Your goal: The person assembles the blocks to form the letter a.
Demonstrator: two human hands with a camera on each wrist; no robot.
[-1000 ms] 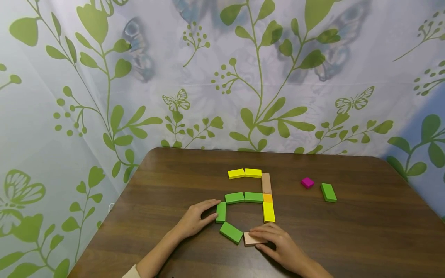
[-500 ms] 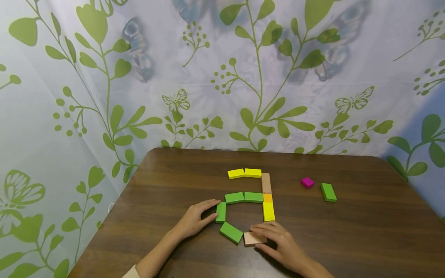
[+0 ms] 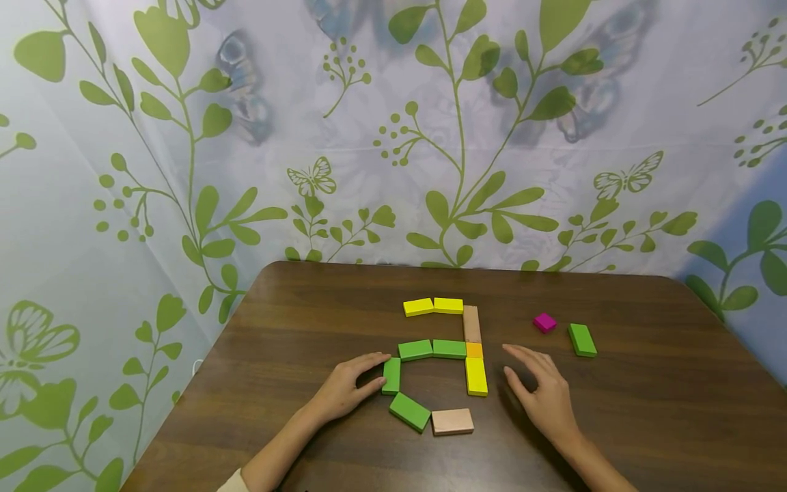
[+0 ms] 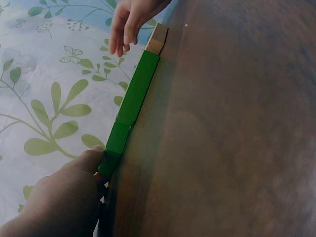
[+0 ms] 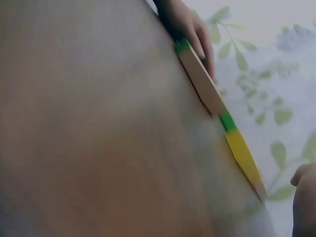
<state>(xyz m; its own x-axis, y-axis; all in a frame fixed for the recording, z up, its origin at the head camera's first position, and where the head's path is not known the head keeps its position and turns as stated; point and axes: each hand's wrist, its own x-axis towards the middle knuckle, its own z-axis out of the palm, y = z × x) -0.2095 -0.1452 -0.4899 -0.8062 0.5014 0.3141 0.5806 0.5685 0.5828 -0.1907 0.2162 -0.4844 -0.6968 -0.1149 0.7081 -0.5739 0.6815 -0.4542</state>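
Observation:
My left hand [image 3: 344, 387] rests on the table, its thumb and fingertips touching the left side of a green block [image 3: 391, 376]. Its fingers look fairly straight, with the far fingertips partly hidden in the left wrist view. My right hand [image 3: 546, 396] is held above the table, right of the blocks, fingers extended and holding nothing. A natural wood block [image 3: 452, 421] lies flat near the front, beside a slanted green block [image 3: 410, 412]. Two more green blocks [image 3: 449, 349] form the upper side of this loop. A yellow block [image 3: 476, 377] lies at its right, below a small orange block [image 3: 474, 350].
Another wood block [image 3: 471, 324] extends upward from the orange one, and two yellow blocks [image 3: 448, 305] run left from its top. Apart at the right lie a magenta block [image 3: 544, 322] and a green block [image 3: 582, 339]. A patterned cloth [image 3: 344, 137] hangs behind the brown table [image 3: 295, 294].
My right hand has let go of the front wood block and moved up and to the right. The wood block stays where it was, and my left hand has kept its place.

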